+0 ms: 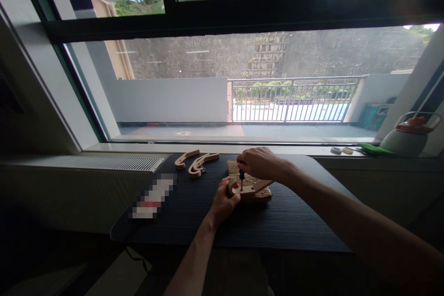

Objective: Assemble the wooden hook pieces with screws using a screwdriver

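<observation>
My right hand (259, 163) is closed around the top of a screwdriver (242, 179), which stands upright with its dark handle in my fingers. Its tip meets a hook-shaped wooden piece (250, 188). Gripping the curved end of that piece is my left hand (225, 199), with thumb and fingers around it. Beneath the wooden piece lies a brown, ridged block (236, 167), possibly corrugated cardboard. Farther left on the table rest more curved wooden pieces, one single (185, 159) and a group (201, 165) with a small metal bit beside it.
The dark table (291, 226) stands against the window sill (215, 148). A blurred-out item (154, 196) lies on its left side. On the sill at right are tape rolls (336, 150), a green cloth-like thing (378, 150) and a pale kettle (405, 141). A radiator cover (114, 163) adjoins the left.
</observation>
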Demonstrator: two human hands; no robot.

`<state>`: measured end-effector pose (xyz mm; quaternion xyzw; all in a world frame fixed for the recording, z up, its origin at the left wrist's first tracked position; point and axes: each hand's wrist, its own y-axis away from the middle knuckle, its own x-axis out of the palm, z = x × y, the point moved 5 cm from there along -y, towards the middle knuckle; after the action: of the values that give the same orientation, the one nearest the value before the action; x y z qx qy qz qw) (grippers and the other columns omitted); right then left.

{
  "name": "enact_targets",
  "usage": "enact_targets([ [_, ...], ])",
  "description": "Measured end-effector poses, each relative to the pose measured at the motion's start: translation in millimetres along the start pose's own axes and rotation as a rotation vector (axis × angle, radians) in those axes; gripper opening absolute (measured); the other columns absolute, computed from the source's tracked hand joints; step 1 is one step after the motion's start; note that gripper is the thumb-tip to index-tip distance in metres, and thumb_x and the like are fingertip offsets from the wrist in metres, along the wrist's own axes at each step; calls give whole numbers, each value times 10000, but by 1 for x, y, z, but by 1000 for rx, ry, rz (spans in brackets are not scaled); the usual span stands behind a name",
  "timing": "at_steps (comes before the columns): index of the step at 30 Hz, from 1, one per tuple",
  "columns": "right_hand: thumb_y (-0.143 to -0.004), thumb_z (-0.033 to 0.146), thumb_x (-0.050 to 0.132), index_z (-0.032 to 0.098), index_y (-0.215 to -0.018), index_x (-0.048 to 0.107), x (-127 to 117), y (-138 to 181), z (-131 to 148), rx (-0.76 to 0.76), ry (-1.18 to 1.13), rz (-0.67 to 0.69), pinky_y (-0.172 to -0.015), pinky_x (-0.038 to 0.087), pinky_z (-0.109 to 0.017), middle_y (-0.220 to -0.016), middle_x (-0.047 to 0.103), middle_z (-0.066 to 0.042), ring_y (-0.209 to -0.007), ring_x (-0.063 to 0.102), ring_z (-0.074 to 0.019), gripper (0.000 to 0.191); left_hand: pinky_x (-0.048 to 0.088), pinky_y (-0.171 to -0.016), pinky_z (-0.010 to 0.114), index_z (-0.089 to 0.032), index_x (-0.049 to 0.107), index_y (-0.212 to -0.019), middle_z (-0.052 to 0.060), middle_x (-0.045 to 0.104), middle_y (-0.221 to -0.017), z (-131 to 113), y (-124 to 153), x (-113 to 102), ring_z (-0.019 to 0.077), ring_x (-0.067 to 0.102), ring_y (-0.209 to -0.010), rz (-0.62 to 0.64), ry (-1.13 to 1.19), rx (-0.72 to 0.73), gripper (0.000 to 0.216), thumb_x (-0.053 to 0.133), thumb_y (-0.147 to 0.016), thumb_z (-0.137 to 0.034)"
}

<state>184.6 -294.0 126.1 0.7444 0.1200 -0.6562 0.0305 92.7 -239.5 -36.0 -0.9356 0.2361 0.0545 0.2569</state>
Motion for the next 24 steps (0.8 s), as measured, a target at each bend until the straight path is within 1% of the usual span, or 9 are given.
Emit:
enact_targets([
  [4,-901,264,394,181,-884,645,2,4,0,-57,-42,5,-598,331,-242,-859,677,-54,-724,580,-141,265,358,-1023,369,-194,631,-983,61,543,-1154,-1,0,0,225,510,-1115,1,-6,-2,323,579,-675,-112],
  [8,-914,295,391,169,-914,649,6,5,-3,-55,-66,-7,-591,325,-244,-827,674,-58,-702,571,-140,288,359,-1020,371,-186,618,-1000,69,536,-1156,-1,1,1,229,502,-1121,11,-9,0,330,570,-682,-111],
  [18,-885,322,444,139,-866,664,8,0,-7,7,-88,-43,-543,322,-240,-770,670,-69,-640,567,-137,286,363,-1009,367,-179,623,-937,67,538,-1150,0,1,1,229,496,-1125,12,-15,11,268,566,-685,-109],
  [21,-885,356,457,142,-834,655,10,-4,-7,36,-87,-46,-520,317,-234,-743,665,-56,-602,556,-124,296,360,-1014,369,-184,624,-946,67,532,-1162,-1,1,1,229,492,-1133,21,-16,8,272,565,-691,-111],
  [24,-896,382,441,133,-819,646,12,-6,-8,75,-61,-66,-501,300,-244,-718,656,-68,-589,559,-137,331,356,-1019,372,-184,619,-975,69,529,-1168,-1,0,0,232,489,-1139,21,-13,3,302,572,-686,-108],
])
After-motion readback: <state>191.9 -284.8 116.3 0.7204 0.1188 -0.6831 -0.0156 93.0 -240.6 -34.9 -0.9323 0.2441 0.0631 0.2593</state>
